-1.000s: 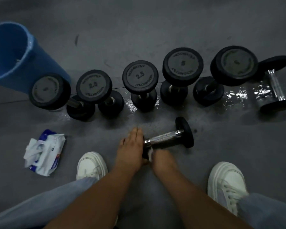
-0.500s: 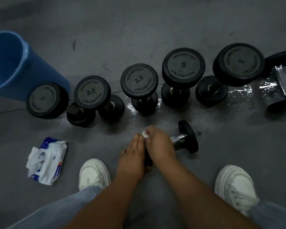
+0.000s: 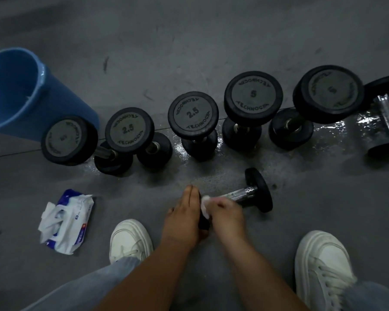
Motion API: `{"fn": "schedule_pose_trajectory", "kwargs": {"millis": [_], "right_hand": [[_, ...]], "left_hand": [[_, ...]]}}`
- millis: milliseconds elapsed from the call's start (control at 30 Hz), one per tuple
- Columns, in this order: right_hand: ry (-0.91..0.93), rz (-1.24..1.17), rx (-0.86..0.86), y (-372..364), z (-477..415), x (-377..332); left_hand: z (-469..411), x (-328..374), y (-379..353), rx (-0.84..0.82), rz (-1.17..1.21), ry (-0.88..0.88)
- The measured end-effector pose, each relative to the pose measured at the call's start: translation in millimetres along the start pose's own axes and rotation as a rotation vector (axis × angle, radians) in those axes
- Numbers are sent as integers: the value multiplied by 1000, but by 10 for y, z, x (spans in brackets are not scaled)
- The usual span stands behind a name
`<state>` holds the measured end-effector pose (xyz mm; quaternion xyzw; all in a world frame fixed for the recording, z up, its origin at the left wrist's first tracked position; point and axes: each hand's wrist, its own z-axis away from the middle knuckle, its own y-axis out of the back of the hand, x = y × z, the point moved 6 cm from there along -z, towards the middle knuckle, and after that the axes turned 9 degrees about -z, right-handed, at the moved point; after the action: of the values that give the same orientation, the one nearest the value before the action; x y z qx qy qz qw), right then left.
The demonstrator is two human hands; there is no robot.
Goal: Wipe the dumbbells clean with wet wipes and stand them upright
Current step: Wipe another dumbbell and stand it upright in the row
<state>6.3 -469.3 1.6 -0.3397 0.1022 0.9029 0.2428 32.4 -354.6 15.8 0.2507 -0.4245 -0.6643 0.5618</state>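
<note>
small dumbbell (image 3: 258,189) laid flat, end steadied under straight-fingered left hand (image 3: 184,218); wet wipe (image 3: 204,204) clenched in right hand (image 3: 225,212) grip against handle (image 3: 240,195).

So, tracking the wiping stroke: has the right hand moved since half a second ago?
Yes. The right hand and wipe slid back along the handle, away from the lying dumbbell's far head.
</note>
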Motion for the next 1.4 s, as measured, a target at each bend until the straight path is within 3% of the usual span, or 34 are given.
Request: {"fn": "schedule_pose_trajectory", "kwargs": {"millis": [67, 133, 267, 300, 367, 433, 533, 667, 800, 933, 1067, 1167, 1267, 1333, 1400], "right_hand": [[280, 179, -4, -190, 49, -309], [406, 418, 16, -334, 63, -497], [246, 942, -109, -53, -4, -126], [187, 969, -146, 77, 50, 25], [198, 769, -116, 199, 172, 120], [321, 540, -24, 121, 171, -56], [413, 686, -38, -127, 73, -303], [262, 1007, -115, -57, 82, -276], [367, 792, -72, -69, 174, -278], [138, 924, -118, -36, 154, -181], [-103, 774, -194, -77, 98, -21], [-191, 800, -265, -116, 3, 76], [-159, 662, -321, -89, -39, 114], [-71, 566, -266, -74, -28, 126], [46, 639, -186, -81, 25, 17]], "left_hand": [[16, 17, 46, 22, 34, -12], [30, 35, 82, 32, 46, -20], [-21, 7, 52, -11, 1, -4], [-22, 5, 38, -24, -14, 1], [-22, 5, 20, -26, -32, -1], [-19, -2, 13, -10, -13, -8], [-8, 5, 13, -16, -7, -14], [-16, 11, 22, -20, -9, -16], [-20, -1, 22, -18, -1, -10], [7, 23, 52, -26, -1, -22], [-26, 10, 43, -15, -17, -10], [-22, 6, -3, -54, -24, 2], [-46, -5, -16, -70, -31, 17], [-60, -17, -7, -73, -12, 10], [-50, -7, 16, -67, -6, -3]]}}
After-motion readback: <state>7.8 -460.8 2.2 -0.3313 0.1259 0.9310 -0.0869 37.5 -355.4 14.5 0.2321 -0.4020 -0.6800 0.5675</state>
